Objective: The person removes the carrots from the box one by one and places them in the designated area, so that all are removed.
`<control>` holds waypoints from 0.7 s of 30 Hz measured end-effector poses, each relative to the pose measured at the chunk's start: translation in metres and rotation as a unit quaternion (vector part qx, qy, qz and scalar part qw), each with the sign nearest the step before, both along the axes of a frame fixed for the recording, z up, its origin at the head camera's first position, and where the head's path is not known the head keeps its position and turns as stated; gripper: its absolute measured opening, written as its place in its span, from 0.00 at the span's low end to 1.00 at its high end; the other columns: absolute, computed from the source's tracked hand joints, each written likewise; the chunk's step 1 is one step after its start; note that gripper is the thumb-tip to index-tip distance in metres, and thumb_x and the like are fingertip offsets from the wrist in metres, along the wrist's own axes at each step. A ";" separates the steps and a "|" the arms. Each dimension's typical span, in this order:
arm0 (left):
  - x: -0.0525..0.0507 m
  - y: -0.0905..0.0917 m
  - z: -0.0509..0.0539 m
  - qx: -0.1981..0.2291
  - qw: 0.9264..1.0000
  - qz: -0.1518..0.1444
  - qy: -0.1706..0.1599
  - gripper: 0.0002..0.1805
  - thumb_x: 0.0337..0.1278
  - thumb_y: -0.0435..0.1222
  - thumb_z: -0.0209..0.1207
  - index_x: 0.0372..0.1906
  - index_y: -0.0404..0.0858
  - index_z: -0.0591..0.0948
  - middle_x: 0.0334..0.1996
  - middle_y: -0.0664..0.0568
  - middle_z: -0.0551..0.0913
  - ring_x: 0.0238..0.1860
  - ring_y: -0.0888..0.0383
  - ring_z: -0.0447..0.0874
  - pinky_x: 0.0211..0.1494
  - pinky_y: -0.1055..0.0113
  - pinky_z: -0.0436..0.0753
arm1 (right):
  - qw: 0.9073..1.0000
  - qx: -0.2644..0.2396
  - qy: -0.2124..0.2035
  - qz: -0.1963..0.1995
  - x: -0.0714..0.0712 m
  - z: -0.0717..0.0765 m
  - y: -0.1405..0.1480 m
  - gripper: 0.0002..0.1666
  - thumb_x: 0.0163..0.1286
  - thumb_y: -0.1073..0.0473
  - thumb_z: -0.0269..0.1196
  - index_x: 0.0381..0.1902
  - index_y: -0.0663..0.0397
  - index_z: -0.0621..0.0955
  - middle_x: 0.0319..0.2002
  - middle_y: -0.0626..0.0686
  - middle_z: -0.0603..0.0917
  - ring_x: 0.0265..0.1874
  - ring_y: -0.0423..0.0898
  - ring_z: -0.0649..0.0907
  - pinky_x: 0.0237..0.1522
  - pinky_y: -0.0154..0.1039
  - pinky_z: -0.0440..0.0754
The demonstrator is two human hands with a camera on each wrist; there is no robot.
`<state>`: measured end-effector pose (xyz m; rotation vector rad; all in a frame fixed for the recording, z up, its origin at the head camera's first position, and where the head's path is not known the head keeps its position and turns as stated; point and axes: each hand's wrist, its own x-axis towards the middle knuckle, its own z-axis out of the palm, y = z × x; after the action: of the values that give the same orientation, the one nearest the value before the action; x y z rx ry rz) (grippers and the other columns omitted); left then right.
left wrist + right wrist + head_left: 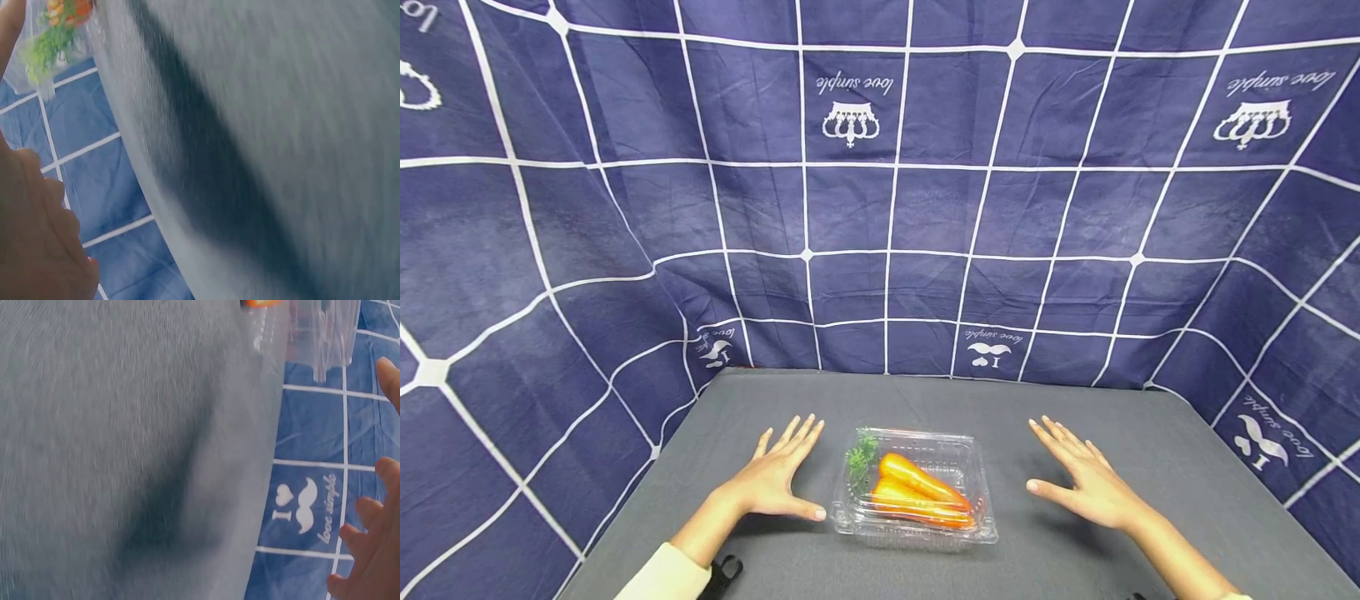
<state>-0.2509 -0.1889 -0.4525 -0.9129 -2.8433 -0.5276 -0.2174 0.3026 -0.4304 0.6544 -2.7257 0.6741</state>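
A clear plastic clamshell box sits on the grey table in the head view. Through its lid I see orange carrots lying side by side, with a feathery green sprig at the left. My left hand is left of the box, fingers spread and straight, the thumb tip close to the box's front left corner. Right of the box, with a wider gap, my right hand also has its fingers extended. Neither hand holds anything. The left wrist view catches the sprig; the right wrist view shows the box's edge.
A grey table surface stretches around the box. Blue cloth with white grid lines and printed motifs hangs behind the table and along both sides. A black strap shows by the left sleeve.
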 end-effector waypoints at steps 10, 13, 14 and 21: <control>-0.004 0.024 -0.009 0.067 0.989 -0.058 -0.116 0.72 0.29 0.62 0.75 0.76 0.32 0.50 0.75 0.35 0.51 0.73 0.36 0.46 0.67 0.32 0.48 | 0.995 -0.056 0.042 0.067 0.004 -0.019 -0.031 0.34 0.59 0.51 0.72 0.63 0.47 0.76 0.59 0.47 0.79 0.58 0.48 0.77 0.55 0.44 0.75; -0.005 0.028 -0.011 0.085 0.982 -0.063 -0.156 0.71 0.28 0.57 0.78 0.76 0.31 0.50 0.74 0.34 0.52 0.73 0.36 0.48 0.69 0.35 0.51 | 0.991 -0.081 0.048 0.091 0.008 -0.024 -0.041 0.33 0.57 0.52 0.74 0.60 0.49 0.78 0.55 0.47 0.81 0.55 0.45 0.79 0.53 0.44 0.77; -0.006 0.029 -0.012 0.091 0.980 -0.062 -0.167 0.71 0.27 0.56 0.78 0.76 0.32 0.50 0.74 0.34 0.52 0.73 0.36 0.48 0.69 0.36 0.52 | 0.990 -0.092 0.052 0.099 0.009 -0.026 -0.044 0.32 0.56 0.52 0.74 0.59 0.51 0.79 0.54 0.47 0.82 0.54 0.44 0.79 0.53 0.42 0.77; -0.005 0.041 -0.019 0.142 0.965 -0.049 -0.214 0.78 0.21 0.48 0.82 0.77 0.35 0.42 0.70 0.31 0.58 0.69 0.36 0.56 0.68 0.39 0.58 | 0.978 -0.146 0.072 0.133 0.016 -0.033 -0.056 0.34 0.50 0.54 0.78 0.55 0.55 0.80 0.51 0.49 0.83 0.51 0.43 0.79 0.55 0.27 0.69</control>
<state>-0.2559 -0.1478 -0.4719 -0.9882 -2.9700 -1.2458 -0.2017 0.2465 -0.4634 0.9590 -2.3634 1.0202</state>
